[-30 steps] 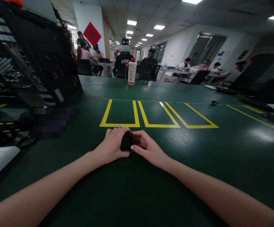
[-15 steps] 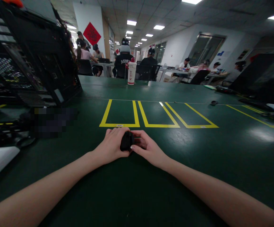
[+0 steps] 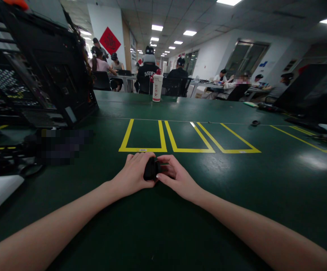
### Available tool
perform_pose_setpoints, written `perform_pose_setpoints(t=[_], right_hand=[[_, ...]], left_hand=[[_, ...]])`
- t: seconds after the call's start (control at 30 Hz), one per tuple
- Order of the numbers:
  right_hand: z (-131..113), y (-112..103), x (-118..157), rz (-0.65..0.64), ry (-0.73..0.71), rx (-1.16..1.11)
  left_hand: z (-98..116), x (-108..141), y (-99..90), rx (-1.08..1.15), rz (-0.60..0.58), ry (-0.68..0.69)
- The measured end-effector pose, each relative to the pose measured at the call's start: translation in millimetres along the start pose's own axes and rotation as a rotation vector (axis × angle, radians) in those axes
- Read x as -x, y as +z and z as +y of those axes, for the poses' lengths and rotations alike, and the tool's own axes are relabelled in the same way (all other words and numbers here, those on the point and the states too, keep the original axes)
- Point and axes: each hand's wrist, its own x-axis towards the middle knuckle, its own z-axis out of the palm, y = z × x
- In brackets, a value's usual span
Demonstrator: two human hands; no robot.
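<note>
A small black rounded object (image 3: 149, 169) is held low over the green table (image 3: 163, 229), or rests on it; I cannot tell which. My left hand (image 3: 134, 171) wraps round its left side, thumb at the near edge and fingers over the far edge. From the right, my right hand (image 3: 179, 178) pinches the object's right edge between thumb and curled fingertips. A narrow dark gap or seam shows there, beside a thin upright part. The object's exact kind is not clear, since both hands cover much of it.
Yellow tape frames (image 3: 193, 150) mark the table just beyond my hands. A white cup (image 3: 157, 88) stands farther back. At left are a large black computer case (image 3: 47, 71) and a white object (image 3: 0, 194). A small black round piece (image 3: 255, 123) lies right. People sit behind.
Both hands keep nearly the same place and hold. The gap at the black object's right edge looks slightly wider, and my right fingertips have shifted very little.
</note>
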Motion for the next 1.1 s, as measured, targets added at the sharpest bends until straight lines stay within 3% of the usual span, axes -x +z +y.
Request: perform_pose_setpoints(t=[0.3,0.63,0.8,1.1], right_hand=[[7.8,1.6,0.4,-0.008,-0.115,-0.002],[5.9,0.6,0.4,0.028,-0.044,-0.004],[3.6,-0.5,-1.6,0.089,0.079,-0.047],[5.4,-5.6,-7.6,-0.005,0.138,-0.131]], left_hand=[[-0.6,-0.9,1.1,-0.029,0.006,-0.003],[-0.5,-0.5,1.7,-0.03,0.012,0.0],[-0.3,-0.5,0.6,-0.021,0.006,-0.003],[11.4,3.7,8.1,-0.056,0.009,-0.036]])
